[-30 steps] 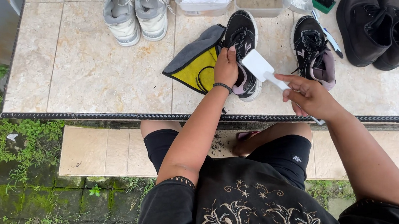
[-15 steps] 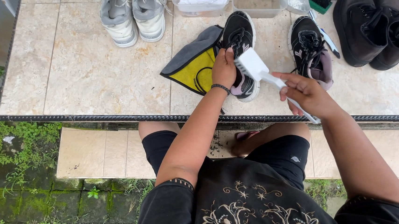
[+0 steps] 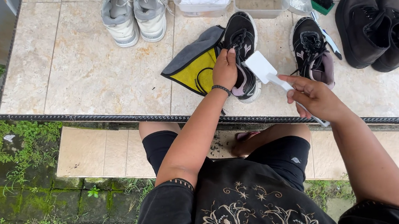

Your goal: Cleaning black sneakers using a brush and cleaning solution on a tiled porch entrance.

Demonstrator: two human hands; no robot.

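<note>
A person's left hand (image 3: 225, 69) presses its closed fingers on the heel of a light, soft-sided black mesh trainer (image 3: 242, 53) lying on a tiled ledge (image 3: 84, 73), while the right hand (image 3: 318, 99) grips a rigid white plastic brush (image 3: 272, 76) by its handle, its head just beside the left fingertips.

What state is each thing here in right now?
Left hand: gripping the black sneaker.
Right hand: holding white brush beside that sneaker.
Second black sneaker: lying untouched.
Yellow-grey cloth: under the held sneaker.
Clear tub: open.
</note>
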